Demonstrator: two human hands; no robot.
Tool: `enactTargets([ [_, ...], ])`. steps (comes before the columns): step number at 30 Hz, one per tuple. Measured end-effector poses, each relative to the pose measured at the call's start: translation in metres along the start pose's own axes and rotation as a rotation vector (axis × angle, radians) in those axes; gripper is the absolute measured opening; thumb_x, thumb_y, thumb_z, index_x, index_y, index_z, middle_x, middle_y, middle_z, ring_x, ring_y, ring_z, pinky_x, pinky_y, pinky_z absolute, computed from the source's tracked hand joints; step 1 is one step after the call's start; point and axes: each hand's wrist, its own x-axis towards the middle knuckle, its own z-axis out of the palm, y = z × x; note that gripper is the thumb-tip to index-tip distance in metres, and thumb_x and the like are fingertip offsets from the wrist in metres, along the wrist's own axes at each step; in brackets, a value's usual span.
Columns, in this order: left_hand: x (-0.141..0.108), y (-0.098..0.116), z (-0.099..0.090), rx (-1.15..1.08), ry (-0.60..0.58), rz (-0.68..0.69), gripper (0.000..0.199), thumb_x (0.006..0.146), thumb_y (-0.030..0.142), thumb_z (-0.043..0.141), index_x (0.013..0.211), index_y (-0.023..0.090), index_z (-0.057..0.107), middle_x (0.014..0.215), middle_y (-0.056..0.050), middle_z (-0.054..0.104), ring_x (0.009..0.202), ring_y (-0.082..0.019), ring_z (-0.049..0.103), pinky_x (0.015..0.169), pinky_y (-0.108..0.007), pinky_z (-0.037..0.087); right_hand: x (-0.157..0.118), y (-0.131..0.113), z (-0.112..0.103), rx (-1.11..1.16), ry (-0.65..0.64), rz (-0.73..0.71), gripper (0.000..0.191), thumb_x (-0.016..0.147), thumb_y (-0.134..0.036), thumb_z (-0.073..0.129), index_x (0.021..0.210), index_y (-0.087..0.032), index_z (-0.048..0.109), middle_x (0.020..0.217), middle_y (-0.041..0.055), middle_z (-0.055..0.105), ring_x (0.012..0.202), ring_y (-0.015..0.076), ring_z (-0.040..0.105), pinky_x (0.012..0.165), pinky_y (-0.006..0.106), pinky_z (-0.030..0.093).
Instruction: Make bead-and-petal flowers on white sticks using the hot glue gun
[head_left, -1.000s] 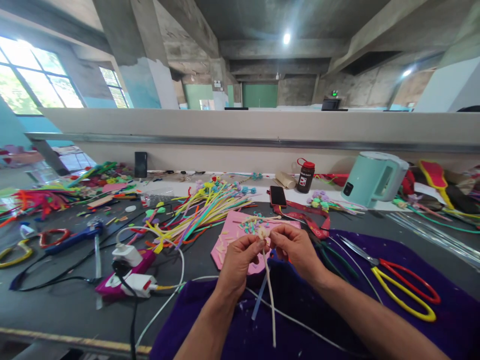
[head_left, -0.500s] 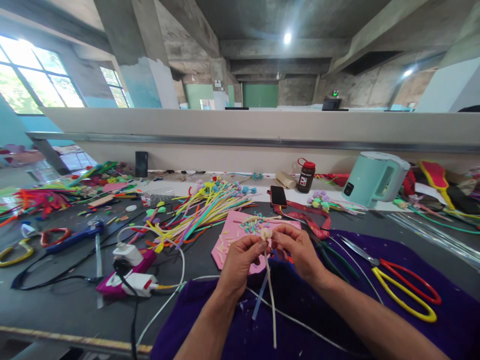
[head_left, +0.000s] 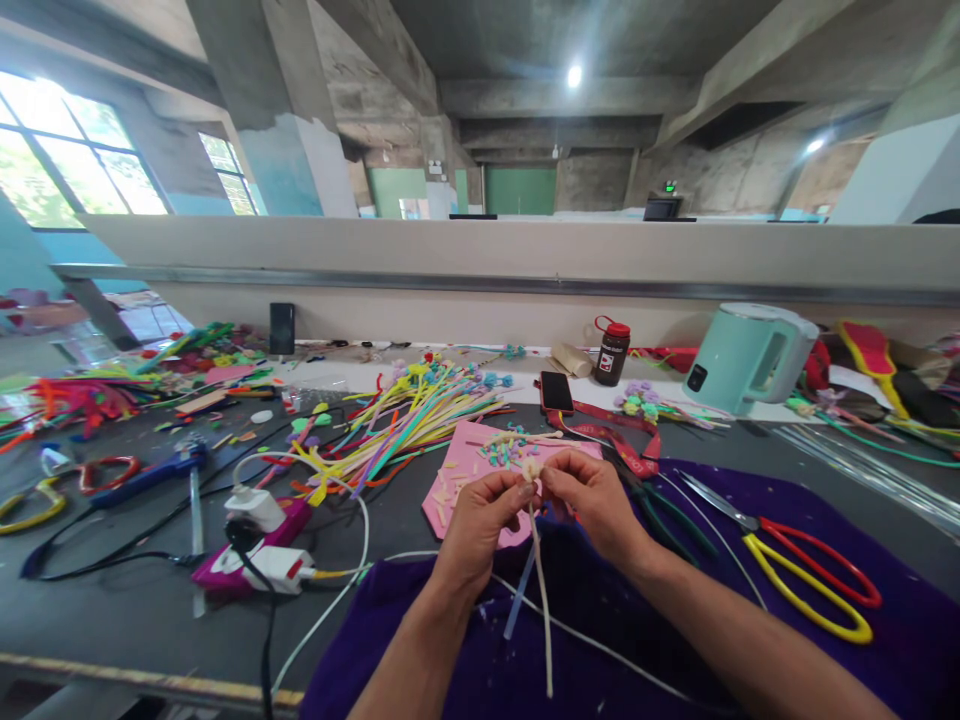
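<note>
A cream pipe-cleaner flower (head_left: pixel 530 468) with a long stem hanging down is between my hands, above the pink board's near edge. My left hand (head_left: pixel 484 515) is closed, pinching it just under the head between thumb and forefinger. From the other side, the fingertips of my right hand (head_left: pixel 589 500) press together at the flower head and cover part of it. Beneath them lies the pink board (head_left: pixel 469 440), bearing small cream pieces and a heap of teal and lilac bits. A translucent stick (head_left: pixel 520 592) slants down on the purple cloth (head_left: pixel 390 640) beside the stem.
Red-and-yellow-handled scissors (head_left: pixel 795 570) and dark green pliers (head_left: pixel 675 520) lie at right. At left are a power strip (head_left: pixel 255 545), a blue glue gun (head_left: pixel 150 480) and loose cables. Behind stand bundled pipe cleaners (head_left: pixel 405 420), a phone (head_left: pixel 556 392), a bottle (head_left: pixel 612 355) and a kettle (head_left: pixel 742 355).
My right fingertips have shifted slightly left and now cover more of the flower head. My left hand keeps the same pinch, and the other things stay where they were.
</note>
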Motion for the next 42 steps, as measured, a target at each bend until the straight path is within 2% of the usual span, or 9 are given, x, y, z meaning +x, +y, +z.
enactTargets([
  [5,0.0,0.0008,0.0006,0.0,0.0,-0.021,0.018,0.069,0.031,0.063,0.063,0.014,0.064,0.062,-0.003,0.061,0.05,-0.008,0.044,0.048,-0.02,0.032,0.0003,0.0003,-0.0003,-0.014,-0.001,-0.009,0.016,0.074,-0.028,0.056,0.063,-0.016,0.053,0.048,-0.0046,0.049,0.038,0.0061,0.04,0.038,0.019,0.031],
  [32,0.0014,0.0,-0.0003,0.045,-0.019,-0.024,0.021,0.068,0.034,0.062,0.064,0.014,0.064,0.06,-0.003,0.06,0.05,-0.009,0.045,0.048,-0.02,0.033,0.0009,0.0017,-0.0006,-0.05,-0.005,-0.021,0.018,0.074,-0.029,0.056,0.062,-0.015,0.055,0.051,-0.0045,0.05,0.038,0.0056,0.041,0.038,0.019,0.032],
  [38,0.0041,-0.0032,-0.0027,-0.074,-0.01,-0.045,0.018,0.067,0.03,0.064,0.064,0.012,0.064,0.061,-0.003,0.059,0.053,-0.008,0.047,0.046,-0.018,0.032,0.0001,-0.0037,-0.0003,-0.137,-0.024,-0.041,0.018,0.074,-0.03,0.056,0.066,-0.014,0.06,0.054,-0.0013,0.057,0.037,0.0062,0.043,0.037,0.019,0.031],
  [42,0.006,-0.0033,-0.0075,-0.232,0.064,-0.101,0.018,0.067,0.03,0.065,0.072,0.013,0.064,0.062,-0.002,0.059,0.055,-0.008,0.049,0.045,-0.017,0.032,-0.0009,-0.0021,0.0002,-0.182,0.016,-0.046,0.019,0.074,-0.031,0.057,0.065,-0.014,0.06,0.051,-0.0025,0.053,0.037,0.0068,0.044,0.037,0.019,0.031],
])
